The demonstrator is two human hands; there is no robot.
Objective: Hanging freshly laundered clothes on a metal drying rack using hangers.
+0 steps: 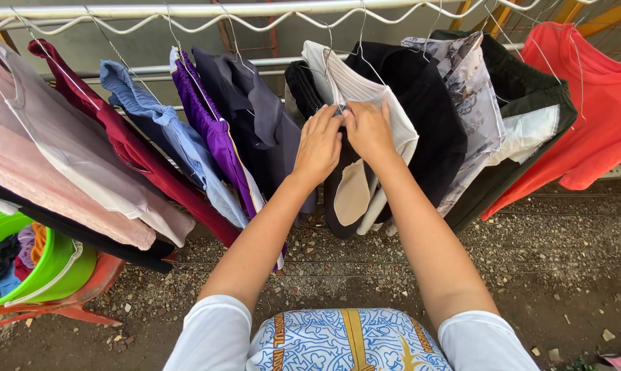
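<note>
Arms extend forward to a clothes rail point(186, 10) of hangered garments. Left hand point(318, 145) and right hand point(369, 130), side by side, pinch the white garment point(365, 89) on its wire hanger, fingers closed on fabric. Gravel ground point(564, 261) lies below; a green basin point(56, 264) sits left.

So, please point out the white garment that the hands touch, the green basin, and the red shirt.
white garment point(400, 127), head view, its right shoulder fold
green basin point(56, 264), head view, its rim
red shirt point(602, 110), head view, its chest
</note>
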